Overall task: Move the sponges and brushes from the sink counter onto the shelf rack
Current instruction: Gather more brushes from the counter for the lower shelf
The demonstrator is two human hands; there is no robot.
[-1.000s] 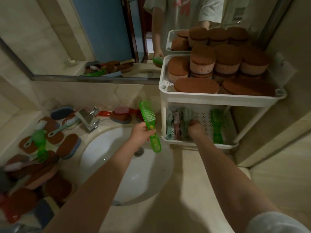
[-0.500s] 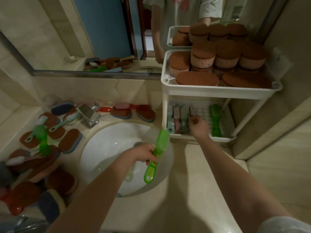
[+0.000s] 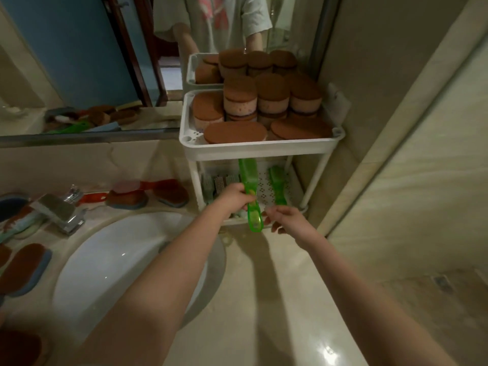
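**Sliding a green brush into the lower tier**

Hovering just in front of the shelf rack [image 3: 261,149] with the right hand [image 3: 286,220], fingers loosely curled on nothing, beside the handle's end. Gripping the green brush [image 3: 249,180] by its handle in the left hand [image 3: 235,198], fingers wrapped round it, head reaching under the rack's top tier. Probably best: keeping the head low, aiming for the gap between the standing brushes [image 3: 219,183] and the second green brush [image 3: 277,186], letting go only once settled. Waiting left of the rack: counter sponges [image 3: 171,195].
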